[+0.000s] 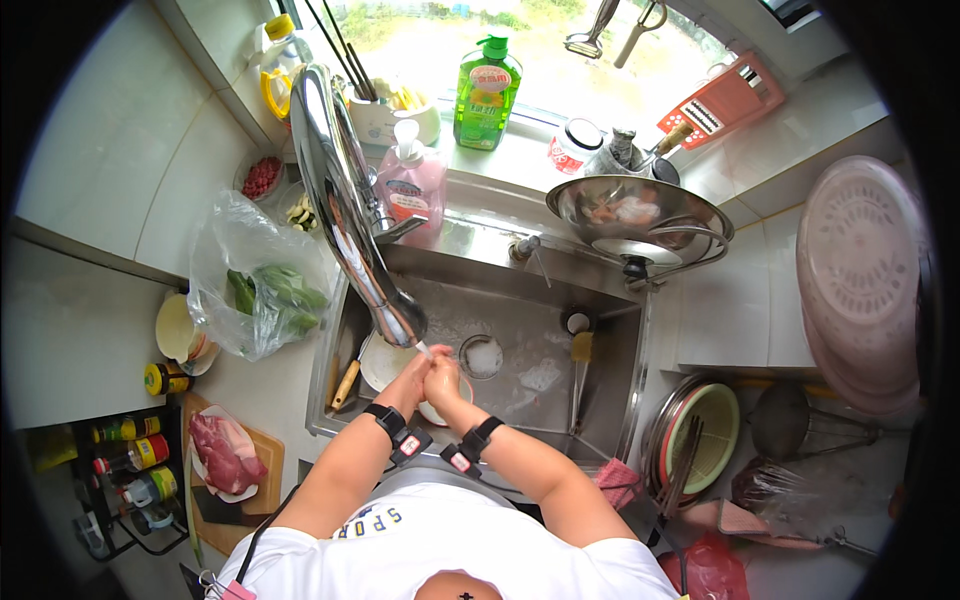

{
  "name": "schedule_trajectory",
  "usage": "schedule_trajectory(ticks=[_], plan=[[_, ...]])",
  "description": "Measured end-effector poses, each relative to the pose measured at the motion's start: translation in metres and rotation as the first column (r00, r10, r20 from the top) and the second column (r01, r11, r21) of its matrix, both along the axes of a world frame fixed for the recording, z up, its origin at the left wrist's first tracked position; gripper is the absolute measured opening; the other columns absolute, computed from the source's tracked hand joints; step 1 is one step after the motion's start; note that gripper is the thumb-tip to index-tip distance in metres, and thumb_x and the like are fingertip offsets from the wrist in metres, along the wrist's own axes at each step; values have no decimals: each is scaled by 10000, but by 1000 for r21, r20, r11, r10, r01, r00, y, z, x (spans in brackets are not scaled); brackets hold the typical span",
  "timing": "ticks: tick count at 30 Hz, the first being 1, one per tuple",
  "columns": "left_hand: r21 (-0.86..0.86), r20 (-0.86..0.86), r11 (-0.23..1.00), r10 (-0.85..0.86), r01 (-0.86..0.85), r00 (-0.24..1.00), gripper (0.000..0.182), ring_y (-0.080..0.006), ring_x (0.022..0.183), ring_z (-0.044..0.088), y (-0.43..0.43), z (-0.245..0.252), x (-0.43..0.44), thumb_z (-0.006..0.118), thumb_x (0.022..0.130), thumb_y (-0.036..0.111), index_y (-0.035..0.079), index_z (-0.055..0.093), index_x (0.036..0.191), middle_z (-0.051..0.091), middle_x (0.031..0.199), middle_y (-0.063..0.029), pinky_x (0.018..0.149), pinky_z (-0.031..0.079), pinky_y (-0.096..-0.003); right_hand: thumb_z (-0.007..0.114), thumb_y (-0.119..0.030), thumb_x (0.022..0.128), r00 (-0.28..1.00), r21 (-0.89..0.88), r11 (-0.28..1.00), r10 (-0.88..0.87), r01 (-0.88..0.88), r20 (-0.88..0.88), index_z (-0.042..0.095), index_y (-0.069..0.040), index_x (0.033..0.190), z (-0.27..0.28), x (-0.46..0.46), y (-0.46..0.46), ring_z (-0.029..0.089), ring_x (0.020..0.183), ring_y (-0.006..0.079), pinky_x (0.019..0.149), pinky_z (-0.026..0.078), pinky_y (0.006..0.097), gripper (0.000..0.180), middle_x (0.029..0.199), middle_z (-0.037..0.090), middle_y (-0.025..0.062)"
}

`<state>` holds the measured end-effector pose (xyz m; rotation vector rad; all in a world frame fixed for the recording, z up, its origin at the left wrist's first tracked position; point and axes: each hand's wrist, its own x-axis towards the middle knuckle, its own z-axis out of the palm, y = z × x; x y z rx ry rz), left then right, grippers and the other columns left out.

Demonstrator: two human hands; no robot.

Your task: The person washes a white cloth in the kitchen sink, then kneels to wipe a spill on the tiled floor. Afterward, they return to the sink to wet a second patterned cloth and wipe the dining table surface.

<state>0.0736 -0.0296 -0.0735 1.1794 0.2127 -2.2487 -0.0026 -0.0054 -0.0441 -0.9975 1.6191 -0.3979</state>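
Over the left part of the stainless steel sink (517, 300), my left hand (411, 379) and my right hand (442, 375) are pressed together. A thin stream of water (424, 349) from the chrome faucet (337, 202) runs onto them. No object shows between them, though their overlap hides the palms and some fingers. Below them in the sink are a white pan (381, 364) with a wooden handle (346, 385) and a red-rimmed white bowl (431, 412), mostly covered by my hands. White foam (482, 355) lies over the drain.
A pink soap pump bottle (411, 191) stands behind the faucet. Left are a plastic bag of green vegetables (262, 292) and raw meat (225, 454) on a cutting board (262, 491). A brush (580, 375) leans at the sink's right wall; stacked basins (701, 435) stand farther right.
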Motion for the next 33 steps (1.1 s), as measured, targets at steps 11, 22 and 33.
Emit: schedule_trajectory(ticks=[11,22,33], plan=[[-93,387,952,-234,290,892,304,-187,733,603,1,43,-4,466,930,377,106,550,1039,614,872,-62,543,485,-329,589,-498,762,973,13,982,189,-189,-130,472,-79,1387,48,-9,-25,242,1407,394,1138,68,570,762,1406,454,240],[-43,-12,914,402,-403,915,249,-120,504,455,-7,67,-20,517,950,302,114,541,788,513,631,-7,418,360,-249,466,-375,969,-10,573,807,-578,141,816,573,4,1100,60,-33,-28,620,1057,353,969,479,533,415,1116,640,209],[-580,807,668,393,466,440,279,-208,723,608,-1,50,-16,553,949,245,-22,622,911,656,802,-80,664,483,-379,391,-469,998,350,695,675,-731,246,586,596,-66,1077,56,-7,-40,613,961,244,864,499,423,460,1013,659,96]])
